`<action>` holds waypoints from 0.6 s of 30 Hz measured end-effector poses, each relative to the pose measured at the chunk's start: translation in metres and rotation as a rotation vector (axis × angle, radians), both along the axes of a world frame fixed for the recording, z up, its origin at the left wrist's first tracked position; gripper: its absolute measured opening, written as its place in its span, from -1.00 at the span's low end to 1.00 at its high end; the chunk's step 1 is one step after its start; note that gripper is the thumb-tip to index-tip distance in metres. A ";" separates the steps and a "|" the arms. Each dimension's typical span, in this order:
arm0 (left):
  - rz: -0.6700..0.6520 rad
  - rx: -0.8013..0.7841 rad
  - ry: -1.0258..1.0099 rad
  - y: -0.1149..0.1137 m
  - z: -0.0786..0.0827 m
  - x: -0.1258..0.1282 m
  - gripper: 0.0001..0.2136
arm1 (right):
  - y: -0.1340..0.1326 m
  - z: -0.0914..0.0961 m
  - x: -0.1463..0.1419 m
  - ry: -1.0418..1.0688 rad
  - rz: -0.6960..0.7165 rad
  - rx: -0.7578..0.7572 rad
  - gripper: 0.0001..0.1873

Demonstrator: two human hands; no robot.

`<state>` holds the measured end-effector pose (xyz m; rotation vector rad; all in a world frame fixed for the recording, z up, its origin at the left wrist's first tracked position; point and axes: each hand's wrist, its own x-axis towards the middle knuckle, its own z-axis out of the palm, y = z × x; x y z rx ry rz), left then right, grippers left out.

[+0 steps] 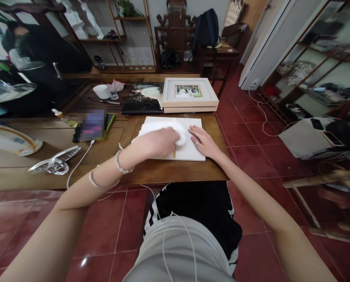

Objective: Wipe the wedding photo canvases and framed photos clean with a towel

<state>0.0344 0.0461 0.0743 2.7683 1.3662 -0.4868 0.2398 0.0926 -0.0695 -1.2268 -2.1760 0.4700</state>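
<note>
Left hand [164, 141] closed on a soft white wad [181, 133], over a white rectangular board [191, 153]
The board lies near the front right corner of the brown wooden desk [189, 171]; the right hand [205, 143] rests flat on its right side.

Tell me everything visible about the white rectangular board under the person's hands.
The white rectangular board lies flat on the brown wooden table, toward the near edge. It looks smooth; its material is unclear. A narrow tan strip shows at its near side. The right hand rests on its right side; the left hand, holding a blurred white wad, hides part of its middle.
</note>
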 end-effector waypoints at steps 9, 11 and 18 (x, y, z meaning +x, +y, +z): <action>-0.061 0.310 -0.201 0.058 -0.029 0.042 -0.69 | 0.000 0.007 -0.001 -0.005 0.037 0.043 -0.58; -0.040 0.264 -0.178 0.063 -0.044 0.052 -0.70 | -0.001 0.009 -0.002 0.003 0.045 0.057 -0.62; 0.020 0.301 -0.123 0.074 -0.051 0.041 -0.71 | -0.001 0.006 -0.001 -0.009 0.053 0.047 -0.56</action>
